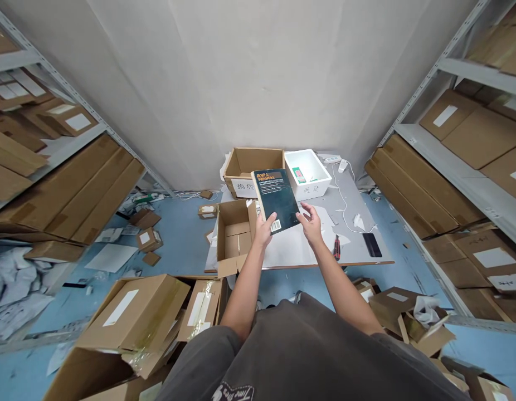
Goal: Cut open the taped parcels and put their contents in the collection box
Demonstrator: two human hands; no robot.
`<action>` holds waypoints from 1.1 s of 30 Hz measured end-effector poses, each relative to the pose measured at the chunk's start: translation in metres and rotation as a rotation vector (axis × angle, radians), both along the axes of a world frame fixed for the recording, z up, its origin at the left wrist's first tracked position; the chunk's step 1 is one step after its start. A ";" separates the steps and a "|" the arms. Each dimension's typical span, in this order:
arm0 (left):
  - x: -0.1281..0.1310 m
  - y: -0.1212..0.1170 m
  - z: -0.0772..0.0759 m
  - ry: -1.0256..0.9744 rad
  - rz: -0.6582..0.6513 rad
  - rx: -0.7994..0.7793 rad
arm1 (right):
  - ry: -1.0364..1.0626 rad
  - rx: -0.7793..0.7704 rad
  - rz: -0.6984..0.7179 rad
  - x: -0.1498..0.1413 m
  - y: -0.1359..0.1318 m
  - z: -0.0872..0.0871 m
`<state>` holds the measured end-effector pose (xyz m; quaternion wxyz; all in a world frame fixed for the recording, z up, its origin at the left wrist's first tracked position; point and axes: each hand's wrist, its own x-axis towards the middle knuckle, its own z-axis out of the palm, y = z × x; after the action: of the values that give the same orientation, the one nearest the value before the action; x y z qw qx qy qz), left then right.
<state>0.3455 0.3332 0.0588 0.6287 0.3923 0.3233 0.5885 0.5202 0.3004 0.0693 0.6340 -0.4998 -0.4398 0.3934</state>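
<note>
"Hands?"
"Your left hand [264, 230] clamps the dark book [278, 197], frame centre; your right hand [310, 225] touches its right edge, can't tell if gripping."
"Containers?"
"White bin [313, 190], right of centre: green item [298, 175] inside. Big carton [80, 370], lower left: smaller boxes [128, 312]. Your book partly blocks the labelled box [258, 160]."
"Else?"
"Red-black cutter [337, 248], phone [372, 245]: worktop [283, 256], right of centre."

The paper book [278, 203] looks smooth, the shirt [320, 351] (cloth) matt.
</note>
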 end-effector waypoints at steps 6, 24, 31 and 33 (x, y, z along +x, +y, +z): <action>-0.015 -0.001 -0.002 0.064 0.000 0.081 | 0.270 -0.100 0.195 0.000 -0.005 -0.001; 0.010 -0.010 0.027 0.820 0.255 0.298 | 0.343 0.060 0.027 -0.017 -0.001 -0.003; 0.035 -0.001 0.038 0.454 0.054 0.221 | 0.073 0.096 0.258 -0.028 -0.012 0.014; 0.023 0.009 0.035 0.300 0.044 0.178 | -0.002 0.103 0.304 -0.017 -0.012 0.018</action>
<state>0.3684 0.3419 0.0933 0.5232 0.5226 0.3686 0.5633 0.5030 0.2884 0.0878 0.5916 -0.3948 -0.5305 0.4613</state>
